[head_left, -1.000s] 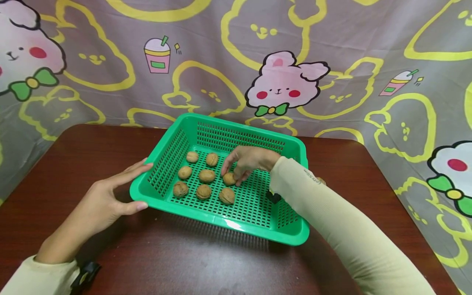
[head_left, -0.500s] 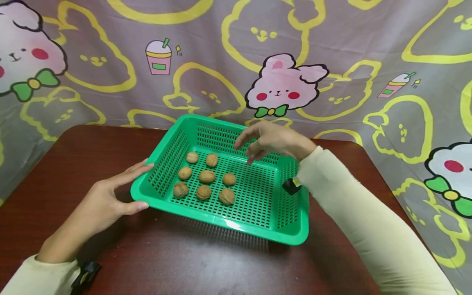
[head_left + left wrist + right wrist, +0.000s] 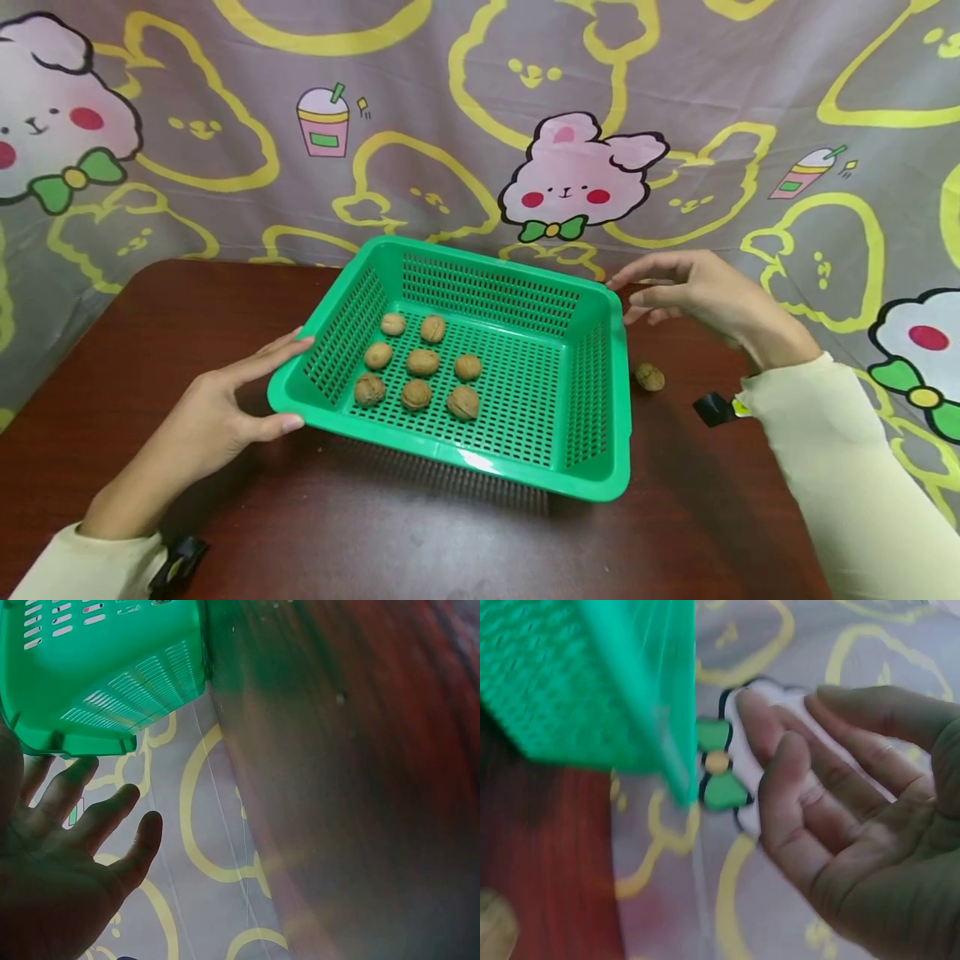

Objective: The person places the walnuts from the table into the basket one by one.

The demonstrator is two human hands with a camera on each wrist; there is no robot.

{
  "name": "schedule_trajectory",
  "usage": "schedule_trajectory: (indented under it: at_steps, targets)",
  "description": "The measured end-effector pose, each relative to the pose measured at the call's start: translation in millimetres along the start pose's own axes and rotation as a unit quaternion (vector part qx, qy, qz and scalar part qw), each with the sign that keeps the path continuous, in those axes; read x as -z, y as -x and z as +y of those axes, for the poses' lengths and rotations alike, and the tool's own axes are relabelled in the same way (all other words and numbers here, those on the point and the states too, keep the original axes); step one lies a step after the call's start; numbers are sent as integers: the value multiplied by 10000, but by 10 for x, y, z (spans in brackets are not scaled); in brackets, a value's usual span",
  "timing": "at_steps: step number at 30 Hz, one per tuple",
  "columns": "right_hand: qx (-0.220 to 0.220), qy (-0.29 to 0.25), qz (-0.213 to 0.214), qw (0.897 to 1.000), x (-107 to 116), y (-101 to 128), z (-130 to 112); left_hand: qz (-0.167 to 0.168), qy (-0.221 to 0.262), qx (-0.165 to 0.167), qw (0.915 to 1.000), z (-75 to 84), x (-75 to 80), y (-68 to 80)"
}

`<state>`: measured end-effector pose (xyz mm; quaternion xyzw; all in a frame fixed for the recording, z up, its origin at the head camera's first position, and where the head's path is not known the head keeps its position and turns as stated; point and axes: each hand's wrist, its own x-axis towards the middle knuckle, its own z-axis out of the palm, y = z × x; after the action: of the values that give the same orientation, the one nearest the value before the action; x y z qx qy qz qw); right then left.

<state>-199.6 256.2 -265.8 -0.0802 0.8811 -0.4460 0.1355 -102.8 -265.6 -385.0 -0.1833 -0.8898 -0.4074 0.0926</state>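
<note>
A green plastic basket (image 3: 517,479) stands on the table with several walnuts (image 3: 423,362) in loose rows on the left part of its perforated floor. My left hand (image 3: 213,408) touches its left end, with the thumb at the front corner and the forefinger on the side rim. The left wrist view shows the other fingers (image 3: 139,851) spread and nearly straight below the rim. Just beyond the back right corner, my right hand (image 3: 720,304) hovers with fingers loosely bent and nothing between them. A lone walnut (image 3: 649,377) lies on the table beside the basket's right wall.
The dark reddish-brown table (image 3: 360,533) extends around the basket. Behind it hangs a grey patterned cloth (image 3: 420,75) with rabbit and drink-cup drawings. A black strap piece (image 3: 714,410) sticks out from the right sleeve.
My right hand has let go of a walnut on the basket floor, risen, and moved right, out past the basket's right rim. The left hand and basket have stayed about in place.
</note>
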Motion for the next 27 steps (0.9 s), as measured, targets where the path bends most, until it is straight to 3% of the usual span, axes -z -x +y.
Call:
schedule_trajectory:
  at_steps: [8, 15, 27]
  targets:
    - [355, -27, 740, 9966, 64, 292, 718, 49, -14, -169, 9998, 8, -15, -6]
    - [561, -53, 835, 9949, 4, 435, 1250, 17, 51, -144, 9999, 6, -17, 6]
    - [114, -214, 462, 9986, -140, 443, 1566, 39, 33, -132, 9999, 25, 2, -9]
